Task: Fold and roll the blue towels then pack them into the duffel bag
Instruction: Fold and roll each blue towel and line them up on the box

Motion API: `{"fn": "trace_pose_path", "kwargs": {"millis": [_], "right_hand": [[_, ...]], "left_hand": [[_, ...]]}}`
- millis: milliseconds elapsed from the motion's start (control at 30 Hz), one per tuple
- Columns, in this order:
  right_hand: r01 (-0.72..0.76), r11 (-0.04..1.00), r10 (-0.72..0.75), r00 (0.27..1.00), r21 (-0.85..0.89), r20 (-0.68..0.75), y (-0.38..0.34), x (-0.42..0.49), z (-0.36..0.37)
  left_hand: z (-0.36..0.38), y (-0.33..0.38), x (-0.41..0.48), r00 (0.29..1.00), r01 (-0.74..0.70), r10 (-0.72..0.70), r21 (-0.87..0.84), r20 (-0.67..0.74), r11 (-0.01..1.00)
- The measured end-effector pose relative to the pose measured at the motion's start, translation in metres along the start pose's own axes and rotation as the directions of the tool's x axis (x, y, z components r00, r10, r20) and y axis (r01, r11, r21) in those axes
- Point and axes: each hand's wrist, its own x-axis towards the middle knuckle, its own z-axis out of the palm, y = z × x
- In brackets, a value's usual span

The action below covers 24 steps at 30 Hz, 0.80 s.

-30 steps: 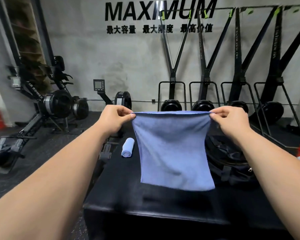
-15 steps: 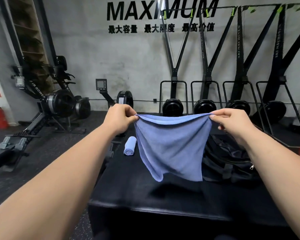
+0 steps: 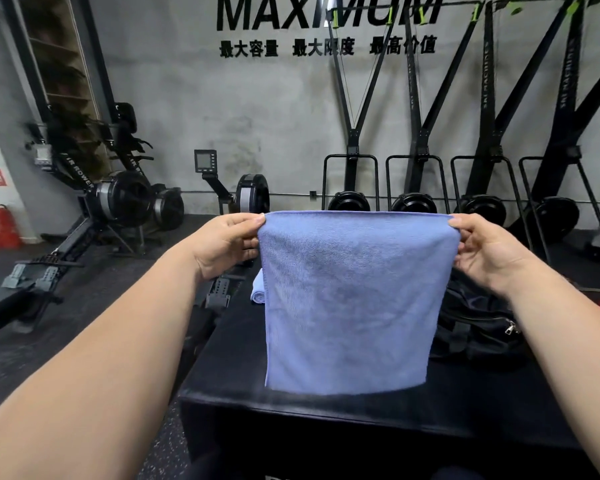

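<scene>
Towel: the blue towel (image 3: pixel 354 299) hangs flat in the air over the table (image 3: pixel 482 396), its top edge pulled taut and its bottom hem just clear of the black surface.
Left hand: the left hand (image 3: pixel 227 242) has its fingers (image 3: pixel 253 221) pinching the top left corner.
Right hand: the right hand (image 3: pixel 485 247) has its fingers (image 3: pixel 459 224) pinching the top right corner.
Rolled towel: a rolled towel (image 3: pixel 258 289) lies on the table behind the hanging one, mostly hidden by it.
Bag: the duffel bag (image 3: pixel 475 327) sits slumped on the table to the right. I cannot tell whether its mouth is open.
Risk, slipped corner: each grip is only a fingertip pinch, so I'd guess a loose one would drop that side and the cloth would fall in a heap.
Risk, crooked lay: if one hand comes down ahead of the other, the hem would land skewed and the fold would go off square.
Risk, overhang: the hem hangs near the table's front edge, so laid too close, part could drape off.
Risk, knocking: swung too far back, the cloth could nudge the rolled towel and loosen it.
Risk, snag: the bag's zip pull sits near the towel's right side and might catch the pile.
</scene>
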Motion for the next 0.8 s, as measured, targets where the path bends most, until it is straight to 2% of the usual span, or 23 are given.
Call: {"fn": "trace_pose_path", "kwargs": {"millis": [67, 133, 233, 300, 433, 567, 700, 800], "right_hand": [[-0.032, 0.999, 0.032, 0.999, -0.013, -0.034, 0.014, 0.003, -0.002], [-0.102, 0.991, 0.096, 0.993, -0.089, -0.071, 0.038, 0.004, -0.009], [-0.220, 0.907, 0.182, 0.974, -0.358, -0.138, 0.089, 0.001, -0.026], [-0.248, 0.843, 0.194, 0.968, -0.477, -0.160, 0.123, -0.003, -0.032], [-0.280, 0.815, 0.189, 0.956, -0.507, -0.225, 0.171, -0.008, -0.024], [-0.312, 0.854, 0.180, 0.928, -0.415, -0.327, 0.202, 0.002, -0.013], [-0.289, 0.906, 0.154, 0.905, -0.308, -0.397, 0.218, 0.024, -0.006], [-0.249, 0.929, 0.119, 0.902, -0.276, -0.414, 0.224, 0.044, -0.001]], "left_hand": [[-0.003, -0.018, 0.003, 0.999, 0.022, -0.021, 0.023, -0.026, 1.000], [-0.004, -0.042, 0.001, 0.990, 0.088, -0.071, 0.135, -0.125, 0.987], [-0.004, -0.090, -0.006, 0.945, 0.249, -0.126, 0.412, -0.303, 0.877], [-0.001, -0.123, -0.012, 0.928, 0.297, -0.138, 0.467, -0.345, 0.833], [0.005, -0.173, -0.015, 0.883, 0.377, -0.159, 0.464, -0.441, 0.801], [0.014, -0.194, -0.004, 0.828, 0.422, -0.200, 0.346, -0.524, 0.838], [0.020, -0.205, 0.016, 0.776, 0.418, -0.243, 0.187, -0.581, 0.889], [0.022, -0.209, 0.033, 0.748, 0.382, -0.221, 0.134, -0.626, 0.914]]}}
